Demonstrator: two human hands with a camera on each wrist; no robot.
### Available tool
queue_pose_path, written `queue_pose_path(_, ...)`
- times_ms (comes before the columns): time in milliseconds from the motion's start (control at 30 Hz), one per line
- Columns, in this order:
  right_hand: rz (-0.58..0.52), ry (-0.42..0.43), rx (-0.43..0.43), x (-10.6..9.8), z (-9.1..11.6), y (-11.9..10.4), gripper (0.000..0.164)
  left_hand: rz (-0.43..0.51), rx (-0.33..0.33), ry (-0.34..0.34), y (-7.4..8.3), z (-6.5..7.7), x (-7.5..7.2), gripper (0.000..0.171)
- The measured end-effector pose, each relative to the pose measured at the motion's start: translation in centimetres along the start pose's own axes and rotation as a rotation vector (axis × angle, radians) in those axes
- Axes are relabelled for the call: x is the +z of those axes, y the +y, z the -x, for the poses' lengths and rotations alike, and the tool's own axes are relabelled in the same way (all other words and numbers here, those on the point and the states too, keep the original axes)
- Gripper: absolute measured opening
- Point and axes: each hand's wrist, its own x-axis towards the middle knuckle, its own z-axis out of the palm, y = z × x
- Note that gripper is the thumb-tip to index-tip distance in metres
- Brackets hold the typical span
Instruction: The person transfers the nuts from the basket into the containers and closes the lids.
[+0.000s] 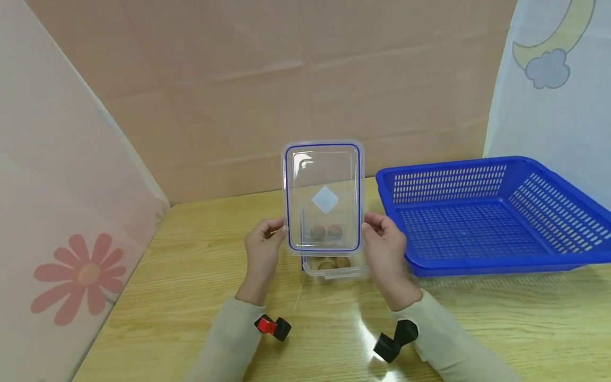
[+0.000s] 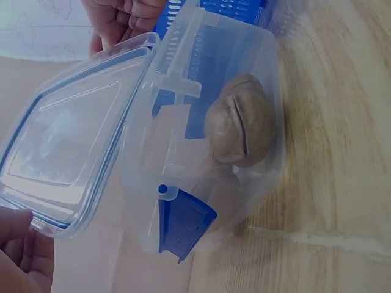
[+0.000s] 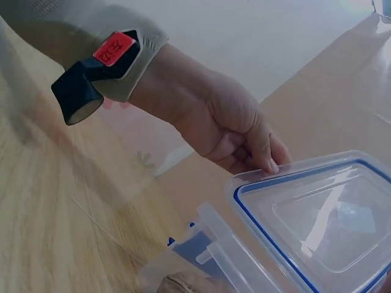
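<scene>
A clear plastic lid (image 1: 322,170) with a blue sealing ring and a white diamond label stands tilted up in the head view. My left hand (image 1: 264,249) pinches its left edge between thumb and fingers. On the opposite edge my right hand (image 1: 385,249) grips it the same way. Behind and below the lid sits a clear food container (image 1: 334,274), its top uncovered. Several brown walnuts (image 1: 342,262) lie inside; in the left wrist view one walnut (image 2: 247,125) shows a dark seam. A blue clip (image 2: 183,223) hangs at the container's side.
To the right stands a large blue plastic basket (image 1: 458,262) with slotted walls, close beside the right hand. The wooden table (image 1: 200,297) meets a tan cloth backdrop (image 1: 229,106) behind and a flower-printed cloth (image 1: 43,159) on the left.
</scene>
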Motion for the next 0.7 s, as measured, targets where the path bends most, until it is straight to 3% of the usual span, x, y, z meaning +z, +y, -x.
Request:
queue_pose_path(200, 0.038, 0.079, -0.064, 0.4, -0.8, 0.5, 0.018, -0.05, 0.127, 0.06, 0.1, -0.1, 0.6, 0.016)
queue_pose_path(400, 0.051, 0.097, -0.064, 0.6, -1.1, 0.8, 0.017, -0.078, 0.225, 0.091, -0.2, -0.4, 0.8, 0.014)
queue_pose_path(700, 0.065, 0.12, -0.158, 1.0, -1.0, 0.6, 0.016, -0.049, 0.276, 0.145, -1.8, -0.3, 1.1, 0.012)
